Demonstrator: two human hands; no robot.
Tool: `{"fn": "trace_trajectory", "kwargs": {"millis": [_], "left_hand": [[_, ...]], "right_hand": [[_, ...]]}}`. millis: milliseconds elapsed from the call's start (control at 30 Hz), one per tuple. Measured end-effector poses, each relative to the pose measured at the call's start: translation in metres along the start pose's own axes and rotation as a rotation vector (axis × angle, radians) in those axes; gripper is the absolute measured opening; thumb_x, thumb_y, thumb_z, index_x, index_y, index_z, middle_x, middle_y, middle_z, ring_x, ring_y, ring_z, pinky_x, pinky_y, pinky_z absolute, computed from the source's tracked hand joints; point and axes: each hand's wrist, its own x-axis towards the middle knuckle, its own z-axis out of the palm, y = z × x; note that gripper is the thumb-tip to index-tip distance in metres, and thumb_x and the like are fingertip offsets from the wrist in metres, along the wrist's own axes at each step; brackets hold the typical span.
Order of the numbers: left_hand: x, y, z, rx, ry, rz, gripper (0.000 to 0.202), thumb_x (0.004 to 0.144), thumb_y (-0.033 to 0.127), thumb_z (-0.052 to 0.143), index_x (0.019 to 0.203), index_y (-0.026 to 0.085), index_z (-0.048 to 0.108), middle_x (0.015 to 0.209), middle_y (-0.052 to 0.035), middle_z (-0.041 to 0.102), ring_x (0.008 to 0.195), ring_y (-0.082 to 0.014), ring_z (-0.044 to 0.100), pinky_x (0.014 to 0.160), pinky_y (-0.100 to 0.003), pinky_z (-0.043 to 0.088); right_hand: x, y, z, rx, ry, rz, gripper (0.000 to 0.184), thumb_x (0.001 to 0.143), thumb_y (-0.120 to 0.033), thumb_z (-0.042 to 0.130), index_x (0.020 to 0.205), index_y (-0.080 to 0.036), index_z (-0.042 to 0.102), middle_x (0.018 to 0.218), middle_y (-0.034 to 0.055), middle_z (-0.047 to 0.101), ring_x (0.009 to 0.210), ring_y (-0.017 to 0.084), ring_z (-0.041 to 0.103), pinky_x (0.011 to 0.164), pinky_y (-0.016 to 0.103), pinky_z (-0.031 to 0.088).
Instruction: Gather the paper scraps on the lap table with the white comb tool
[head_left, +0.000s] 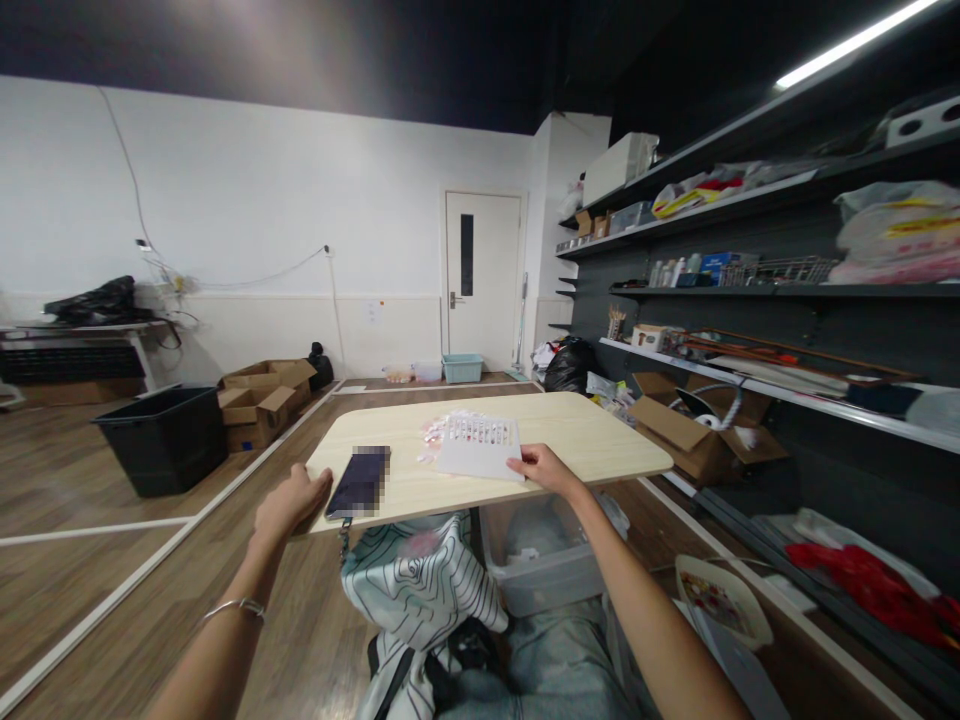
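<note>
Jeans [559,660] showed below the desk [585,430]; the right hand [541,468] pinched the card [469,462], the left hand [296,497] curled at the desk's edge near the phone [354,487], its hold unclear.

White wall [262,190], closed door [495,325]. Brown wood-look floor [60,480], white lines [97,530]. Dark shelves [750,292] right, tube light [855,45] above.

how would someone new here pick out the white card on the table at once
Start with the pale, round-cornered table in the foreground. Towards the middle of its near side is a flat white card, with the right hand at its corner. Unlike the dark phone to its left, it bears rows of small pieces or marks.
</note>
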Motion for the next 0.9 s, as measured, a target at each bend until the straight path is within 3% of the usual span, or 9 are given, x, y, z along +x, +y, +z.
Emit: {"fn": "trace_trajectory", "kwargs": {"millis": [200, 367, 467, 700, 900], "left_hand": [[0.0032, -0.0027, 0.0025, -0.01, 0.004, 0.012, 0.084, 0.091, 0.072, 0.029, 0.139, 0.008, 0.055, 0.123, -0.0317, 0.07, 0.111, -0.0471, 0.069, 0.091, -0.054, 0.051], [0.0048, -0.0029, 0.0032, 0.006, -0.015, 0.0, 0.084, 0.092, 0.071, 0.026, 0.141, 0.008, 0.053, 0.125, -0.031, 0.07, 0.113, -0.047, 0.069, 0.091, -0.054, 0.051], [0.0065, -0.0031, 0.0043, 0.013, -0.011, 0.0, 0.083, 0.092, 0.07, 0.027, 0.14, 0.008, 0.053, 0.124, -0.0302, 0.07, 0.112, -0.0458, 0.069, 0.092, -0.054, 0.051], [0.0061, -0.0026, 0.0048, 0.011, -0.011, -0.011, 0.083, 0.093, 0.071, 0.025, 0.142, 0.009, 0.053, 0.124, -0.0299, 0.07, 0.112, -0.0465, 0.069, 0.091, -0.054, 0.052], [0.004, -0.0008, 0.0029, 0.018, -0.01, -0.011, 0.084, 0.093, 0.071, 0.026, 0.142, 0.008, 0.052, 0.124, -0.0299, 0.07, 0.111, -0.0466, 0.069, 0.09, -0.054, 0.052]], "right_hand": [[0.0002, 0.0016, 0.0002, 0.027, -0.004, 0.032, 0.048, 0.074, -0.061, 0.079, 0.083, -0.014, 0.079, 0.081, 0.0049, 0.077, 0.076, 0.022, 0.066, 0.072, 0.033, 0.055], [0.0011, 0.0022, -0.0022, 0.146, 0.131, 0.032, 0.055, 0.071, -0.064, 0.081, 0.095, -0.014, 0.08, 0.097, 0.0102, 0.079, 0.088, 0.025, 0.069, 0.081, 0.04, 0.058], [0.0007, 0.0026, -0.0038, 0.142, 0.168, 0.045, 0.053, 0.07, -0.062, 0.081, 0.09, -0.013, 0.08, 0.093, 0.0115, 0.079, 0.085, 0.026, 0.069, 0.079, 0.039, 0.056], [0.0014, 0.0029, -0.0015, 0.034, 0.097, 0.044, 0.042, 0.071, -0.054, 0.078, 0.069, -0.013, 0.075, 0.073, 0.0074, 0.073, 0.07, 0.02, 0.061, 0.067, 0.031, 0.049], [0.0012, 0.0011, -0.0005, 0.011, 0.065, 0.033, 0.042, 0.072, -0.054, 0.077, 0.074, -0.012, 0.077, 0.078, 0.0075, 0.075, 0.069, 0.018, 0.059, 0.065, 0.029, 0.047]]}}
